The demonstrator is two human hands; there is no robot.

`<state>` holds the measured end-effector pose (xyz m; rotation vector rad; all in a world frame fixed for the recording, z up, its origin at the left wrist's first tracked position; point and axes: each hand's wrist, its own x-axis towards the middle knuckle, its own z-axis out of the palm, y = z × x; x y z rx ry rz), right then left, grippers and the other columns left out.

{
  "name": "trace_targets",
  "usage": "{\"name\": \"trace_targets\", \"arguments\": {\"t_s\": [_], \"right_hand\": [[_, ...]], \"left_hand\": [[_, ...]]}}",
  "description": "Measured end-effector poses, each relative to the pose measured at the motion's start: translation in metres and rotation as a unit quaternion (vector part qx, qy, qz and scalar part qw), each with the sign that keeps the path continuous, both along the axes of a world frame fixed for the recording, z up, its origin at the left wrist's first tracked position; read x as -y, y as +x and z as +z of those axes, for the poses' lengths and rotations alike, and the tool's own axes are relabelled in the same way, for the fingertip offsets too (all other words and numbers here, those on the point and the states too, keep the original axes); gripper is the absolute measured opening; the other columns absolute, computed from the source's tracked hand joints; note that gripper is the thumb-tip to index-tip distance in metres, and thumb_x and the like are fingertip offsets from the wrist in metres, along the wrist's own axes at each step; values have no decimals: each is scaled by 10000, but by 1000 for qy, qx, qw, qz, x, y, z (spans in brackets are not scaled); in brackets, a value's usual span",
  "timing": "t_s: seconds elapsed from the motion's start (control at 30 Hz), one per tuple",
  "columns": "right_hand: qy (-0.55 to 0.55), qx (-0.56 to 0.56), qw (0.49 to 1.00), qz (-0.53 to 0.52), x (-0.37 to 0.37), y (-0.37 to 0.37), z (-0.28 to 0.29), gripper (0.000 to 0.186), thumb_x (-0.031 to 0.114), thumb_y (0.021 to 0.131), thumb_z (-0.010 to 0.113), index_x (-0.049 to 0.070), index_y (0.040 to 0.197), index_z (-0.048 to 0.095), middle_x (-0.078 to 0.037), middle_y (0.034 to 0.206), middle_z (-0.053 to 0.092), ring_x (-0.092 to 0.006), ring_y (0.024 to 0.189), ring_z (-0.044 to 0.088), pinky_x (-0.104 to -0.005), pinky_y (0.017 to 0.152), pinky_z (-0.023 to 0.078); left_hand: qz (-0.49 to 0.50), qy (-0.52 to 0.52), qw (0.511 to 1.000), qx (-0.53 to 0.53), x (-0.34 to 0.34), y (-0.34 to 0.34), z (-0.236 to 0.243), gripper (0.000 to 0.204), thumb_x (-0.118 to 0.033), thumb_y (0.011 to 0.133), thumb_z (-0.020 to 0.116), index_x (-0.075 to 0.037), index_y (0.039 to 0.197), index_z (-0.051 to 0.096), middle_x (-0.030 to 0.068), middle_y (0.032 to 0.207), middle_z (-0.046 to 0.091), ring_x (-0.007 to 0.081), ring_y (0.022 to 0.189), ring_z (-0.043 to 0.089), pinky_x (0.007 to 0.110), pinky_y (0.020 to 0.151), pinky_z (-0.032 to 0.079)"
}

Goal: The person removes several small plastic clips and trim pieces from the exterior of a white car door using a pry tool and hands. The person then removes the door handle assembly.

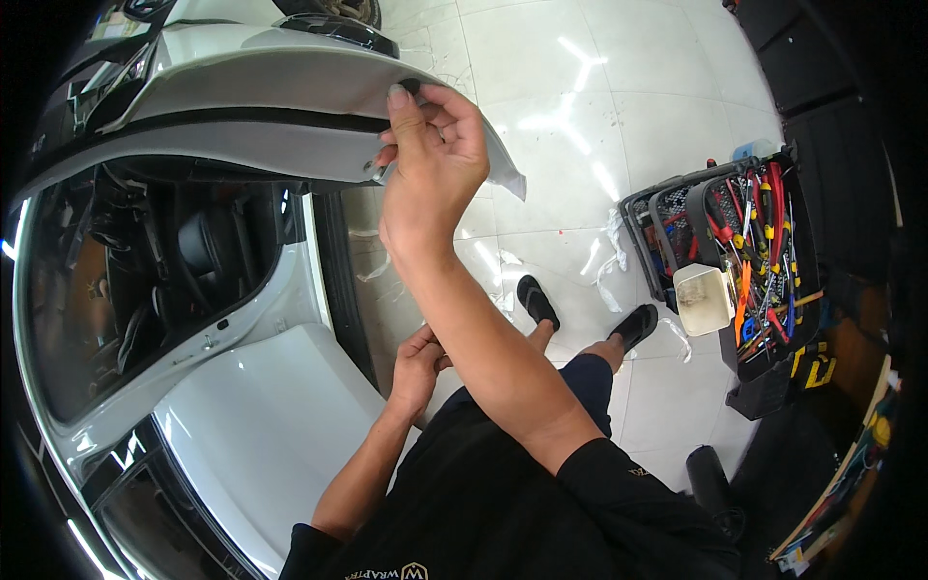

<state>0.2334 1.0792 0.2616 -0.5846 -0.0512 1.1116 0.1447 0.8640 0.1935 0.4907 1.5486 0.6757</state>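
Up at the open car door [261, 82], my right hand [435, 145] is raised against the edge of its light grey panel. Thumb and forefinger pinch a small dark piece [411, 86] there; its kind is too small to make out. The other fingers curl inward beside the door's edge. Lower down, my left hand [416, 372] hangs near the white car body [280, 396], its fingers pressed together. My right forearm passes close by its fingertips, and whatever they might hold is hidden.
To the right, an open black tool box [667, 208] is full of pliers and screwdrivers, with a cream-coloured tub [704, 299] at its side. White scraps [611, 266] litter the tiled floor around my sandals [633, 329]. The door opening shows dark seats [213, 242].
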Motion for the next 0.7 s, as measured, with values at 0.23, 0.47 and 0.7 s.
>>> {"name": "trace_targets", "arguments": {"t_s": [0.23, 0.47, 0.7], "right_hand": [[-32, 284, 939, -194, -14, -12, -16, 139, 5, 894, 747, -13, 965, 629, -41, 862, 608, -95, 703, 563, -241, 575, 460], [-34, 254, 952, -165, -17, -14, -25, 194, 42, 916, 739, -28, 1033, 601, -57, 815, 636, -77, 662, 578, -222, 515, 459], [-53, 199, 978, -39, -4, -2, -12, 214, 84, 942, 716, -29, 1043, 566, -74, 803, 644, -86, 655, 596, -224, 510, 467]], "left_hand": [[-7, 13, 1000, 23, 9, -8, -9, 414, 60, 892, 369, 63, 1207, 636, 94, 1092, 697, 166, 975, 674, 304, 894, 545], [-20, 25, 999, 24, 9, -12, -7, 405, 63, 880, 352, 64, 1168, 637, 123, 1080, 689, 190, 946, 676, 332, 865, 561], [-13, 51, 997, 60, 4, -2, 1, 394, 61, 882, 358, 84, 1173, 624, 132, 1044, 688, 209, 933, 676, 346, 853, 567]]}}
